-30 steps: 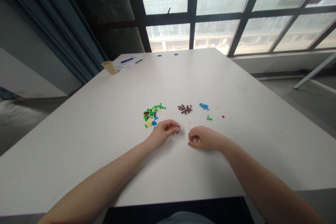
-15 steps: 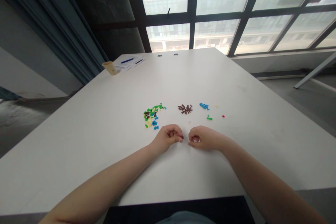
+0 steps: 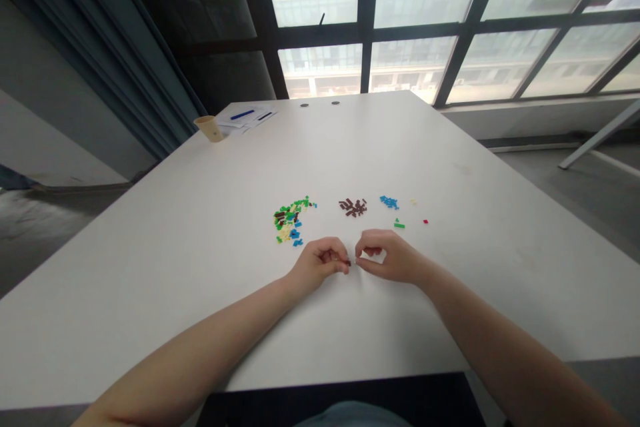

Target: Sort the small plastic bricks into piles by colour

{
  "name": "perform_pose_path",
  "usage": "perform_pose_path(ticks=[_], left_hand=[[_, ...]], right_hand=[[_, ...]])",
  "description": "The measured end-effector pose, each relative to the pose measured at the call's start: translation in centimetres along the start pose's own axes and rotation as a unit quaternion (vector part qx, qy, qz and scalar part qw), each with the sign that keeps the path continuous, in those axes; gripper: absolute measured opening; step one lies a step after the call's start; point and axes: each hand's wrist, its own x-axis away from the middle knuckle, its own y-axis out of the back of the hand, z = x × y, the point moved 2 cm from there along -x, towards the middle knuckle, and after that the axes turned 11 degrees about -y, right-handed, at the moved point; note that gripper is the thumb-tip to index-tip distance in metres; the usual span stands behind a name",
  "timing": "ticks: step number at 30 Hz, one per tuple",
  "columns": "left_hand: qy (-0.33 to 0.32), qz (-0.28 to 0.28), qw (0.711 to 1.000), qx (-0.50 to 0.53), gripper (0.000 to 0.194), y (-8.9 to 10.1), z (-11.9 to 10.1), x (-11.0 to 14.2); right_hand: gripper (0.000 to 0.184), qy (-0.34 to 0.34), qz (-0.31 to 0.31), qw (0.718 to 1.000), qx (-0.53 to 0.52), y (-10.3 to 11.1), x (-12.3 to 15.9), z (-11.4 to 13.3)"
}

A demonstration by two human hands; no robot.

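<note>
My left hand (image 3: 323, 258) is closed in a pinch over the white table, with a tiny dark brown brick (image 3: 349, 263) showing at its fingertips. Just to the right, my right hand (image 3: 387, 255) curls with thumb and forefinger close together on a tiny whitish piece (image 3: 355, 261), mostly hidden. The fingertips of both hands nearly meet. Beyond them lies a loose pile of brown bricks (image 3: 353, 207). Past my left hand is a mixed pile of green, yellow, blue and brown bricks (image 3: 289, 219).
Small blue bricks (image 3: 389, 202) form a cluster at the right, with green bricks (image 3: 399, 225), a red brick (image 3: 425, 221) and pale yellow bits (image 3: 413, 201) nearby. A beige cup (image 3: 209, 129) and papers (image 3: 245, 119) with a blue pen (image 3: 243, 115) are at the far left.
My right hand has shifted slightly up and left, its fingertips now beside the brown brick. The whitish bit formerly on the table shows no more there. My left hand stays nearly still.
</note>
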Motion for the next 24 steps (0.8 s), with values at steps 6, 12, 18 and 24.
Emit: perform_pose_path(ticks=[6, 12, 18, 24], left_hand=[[-0.011, -0.032, 0.999, 0.039, 0.031, 0.2, 0.4, -0.3], [0.004, -0.051, 0.997, 0.054, 0.030, 0.3, 0.7, -0.4], [0.005, -0.055, 0.998, 0.033, 0.033, 0.3, 0.8, -0.6], [-0.050, 0.021, 0.987, -0.151, 0.035, 0.4, 0.0, 0.0]], right_hand=[[0.012, 0.059, -0.122, 0.989, -0.055, -0.1, 0.3, 0.9], [0.013, 0.074, -0.146, 0.985, -0.045, -0.7, 0.0, 0.7], [0.012, 0.072, -0.140, 0.987, -0.027, -1.2, 0.0, 0.7], [0.012, 0.018, -0.176, 0.984, 0.029, 0.4, -1.4, -0.4]])
